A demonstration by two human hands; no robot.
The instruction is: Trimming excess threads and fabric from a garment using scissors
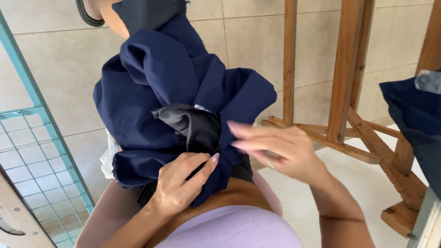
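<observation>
Item: bundle of navy blue fabric (174, 87), crumpled and gathered, resting on the person's lap, with a smaller panel of black lining (195, 126) showing at its lower middle, raw edges frayed. Left hand (181, 181): below the bundle, thumb and fingers pinched on the fabric's lower fold beside the black lining, holding it. Right hand (275, 147): just right of the lining, blurred, fingers extended and loosely spread, apparently holding nothing. Judged step: sorting through the layers to find or align an edge; a next move would call for a firm pinch with the free hand on a single layer. Surroundings: wooden trestle legs (342, 73) right of the bundle on a tiled floor (59, 59); teal gridded cutting mat (36, 151) at left edge; more navy cloth (413, 119) at right edge.
</observation>
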